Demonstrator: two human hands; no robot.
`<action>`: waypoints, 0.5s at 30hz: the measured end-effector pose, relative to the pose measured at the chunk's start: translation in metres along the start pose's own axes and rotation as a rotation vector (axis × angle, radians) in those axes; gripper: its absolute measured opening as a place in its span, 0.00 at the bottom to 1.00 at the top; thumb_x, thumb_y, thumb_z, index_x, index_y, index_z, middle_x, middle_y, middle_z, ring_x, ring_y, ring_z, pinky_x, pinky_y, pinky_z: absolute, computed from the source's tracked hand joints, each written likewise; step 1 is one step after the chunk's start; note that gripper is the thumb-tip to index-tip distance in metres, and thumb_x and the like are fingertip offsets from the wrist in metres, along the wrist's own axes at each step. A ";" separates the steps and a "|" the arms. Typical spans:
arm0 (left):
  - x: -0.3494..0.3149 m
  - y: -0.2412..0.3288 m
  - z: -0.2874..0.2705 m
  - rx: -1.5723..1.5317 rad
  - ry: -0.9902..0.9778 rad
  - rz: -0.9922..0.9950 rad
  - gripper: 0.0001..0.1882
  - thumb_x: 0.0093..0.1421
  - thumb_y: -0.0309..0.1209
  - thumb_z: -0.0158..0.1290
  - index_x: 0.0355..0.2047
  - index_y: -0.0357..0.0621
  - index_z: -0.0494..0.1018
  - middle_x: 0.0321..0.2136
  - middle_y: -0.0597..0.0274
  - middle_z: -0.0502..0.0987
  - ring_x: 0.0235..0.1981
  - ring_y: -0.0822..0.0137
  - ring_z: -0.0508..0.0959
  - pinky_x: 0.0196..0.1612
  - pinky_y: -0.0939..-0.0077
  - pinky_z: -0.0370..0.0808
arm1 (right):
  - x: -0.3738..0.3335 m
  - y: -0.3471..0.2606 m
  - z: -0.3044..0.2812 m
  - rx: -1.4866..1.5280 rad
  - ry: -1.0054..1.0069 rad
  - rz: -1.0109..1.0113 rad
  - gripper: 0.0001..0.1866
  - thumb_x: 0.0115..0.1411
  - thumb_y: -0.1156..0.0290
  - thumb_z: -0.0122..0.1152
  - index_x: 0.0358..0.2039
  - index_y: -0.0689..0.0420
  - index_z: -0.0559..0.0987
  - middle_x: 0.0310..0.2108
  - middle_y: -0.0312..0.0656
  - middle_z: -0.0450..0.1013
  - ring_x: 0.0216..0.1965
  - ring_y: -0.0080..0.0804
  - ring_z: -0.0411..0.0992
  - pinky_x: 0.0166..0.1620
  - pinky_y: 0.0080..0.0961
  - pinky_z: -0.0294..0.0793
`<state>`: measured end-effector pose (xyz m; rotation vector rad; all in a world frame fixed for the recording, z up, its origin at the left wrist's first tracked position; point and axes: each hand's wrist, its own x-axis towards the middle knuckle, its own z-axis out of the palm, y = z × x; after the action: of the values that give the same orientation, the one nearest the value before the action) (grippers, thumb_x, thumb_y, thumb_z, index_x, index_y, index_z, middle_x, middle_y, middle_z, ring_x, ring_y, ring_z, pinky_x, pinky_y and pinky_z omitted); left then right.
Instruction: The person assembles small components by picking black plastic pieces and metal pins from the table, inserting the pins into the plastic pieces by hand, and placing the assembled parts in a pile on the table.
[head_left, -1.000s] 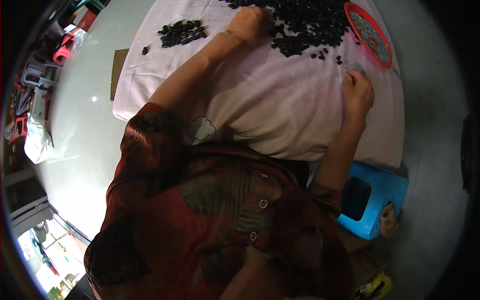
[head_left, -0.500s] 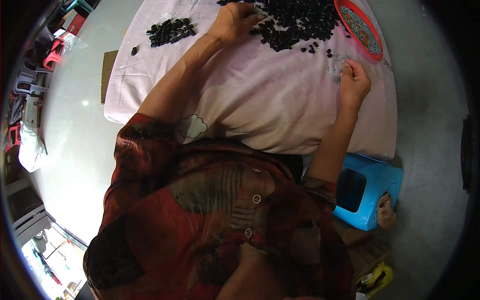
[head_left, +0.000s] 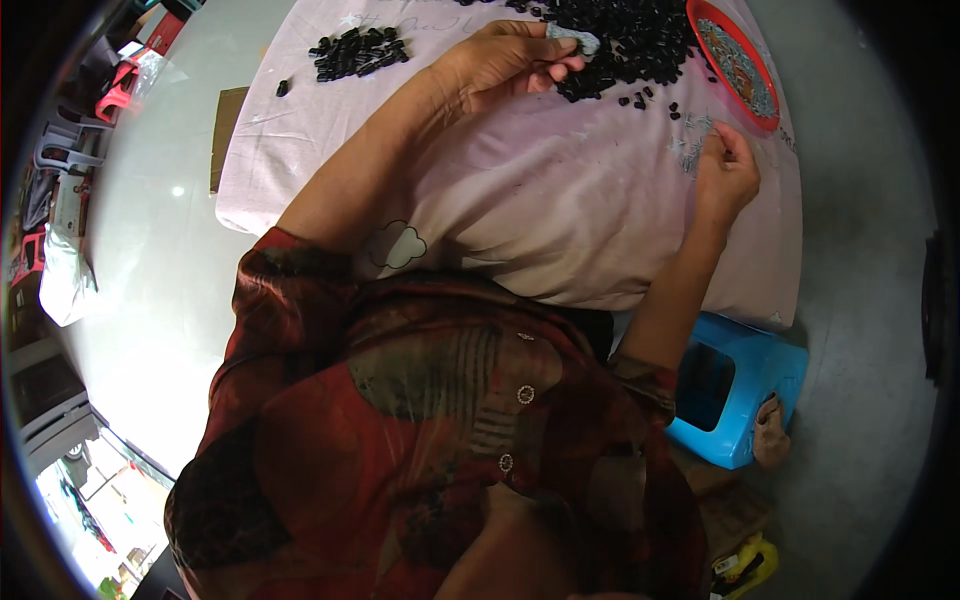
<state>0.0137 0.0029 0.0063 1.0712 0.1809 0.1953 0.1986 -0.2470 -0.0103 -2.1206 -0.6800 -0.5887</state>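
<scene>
My left hand (head_left: 505, 68) hovers by the near-left edge of a heap of small black plastic pieces (head_left: 640, 45). Its thumb and forefinger are pinched together, with a pale grey wrapping (head_left: 572, 39) around the forefinger end; what they grip is too small to tell. On the right, my right hand (head_left: 728, 175) has its fingertips closed beside a little pile of thin grey metal pins (head_left: 692, 155). Whether a pin is between those fingertips cannot be made out. Just beyond lies a red oval tray (head_left: 771, 122) with more grey pins in it.
A smaller group of black pieces (head_left: 360, 53) lies at the left of the pink cloth-covered table (head_left: 560, 220), one piece (head_left: 283, 88) apart from it. Several strays lie near the heap. Beneath the right table edge stands a blue plastic stool (head_left: 745, 400). Chairs (head_left: 70, 150) line the far left.
My left hand has come nearer and to the right, out from the heap's far-left side. My right hand stays by the pins, its fingers slightly shifted. The whole view has moved a little.
</scene>
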 end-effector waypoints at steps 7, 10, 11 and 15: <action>0.000 -0.008 0.003 -0.267 -0.098 -0.083 0.06 0.64 0.27 0.54 0.39 0.37 0.73 0.36 0.55 0.80 0.27 0.77 0.78 0.27 0.89 0.76 | -0.003 -0.006 0.010 0.351 0.035 0.037 0.10 0.60 0.74 0.61 0.41 0.60 0.82 0.31 0.32 0.78 0.27 0.17 0.70 0.32 0.16 0.71; -0.001 -0.009 -0.002 -0.339 -0.195 -0.086 0.05 0.63 0.26 0.55 0.38 0.39 0.73 0.35 0.56 0.80 0.28 0.77 0.78 0.27 0.89 0.76 | -0.012 -0.047 0.010 0.585 -0.131 0.106 0.10 0.61 0.73 0.61 0.42 0.59 0.82 0.30 0.29 0.75 0.23 0.12 0.64 0.27 0.11 0.64; -0.002 -0.009 -0.003 -0.373 -0.266 -0.087 0.04 0.63 0.26 0.55 0.38 0.40 0.74 0.34 0.57 0.81 0.28 0.77 0.78 0.27 0.89 0.76 | -0.018 -0.068 0.006 0.641 -0.222 0.121 0.10 0.61 0.74 0.60 0.43 0.58 0.82 0.29 0.28 0.74 0.22 0.10 0.61 0.26 0.10 0.61; -0.003 -0.009 -0.001 -0.360 -0.308 -0.070 0.05 0.62 0.26 0.56 0.38 0.41 0.75 0.33 0.59 0.81 0.27 0.78 0.78 0.27 0.90 0.75 | -0.033 -0.103 0.003 0.772 -0.404 0.090 0.10 0.61 0.75 0.60 0.43 0.59 0.82 0.28 0.28 0.74 0.22 0.09 0.60 0.26 0.09 0.60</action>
<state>0.0114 -0.0010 -0.0019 0.7237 -0.0924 -0.0034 0.1086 -0.1994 0.0255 -1.5211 -0.8538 0.1627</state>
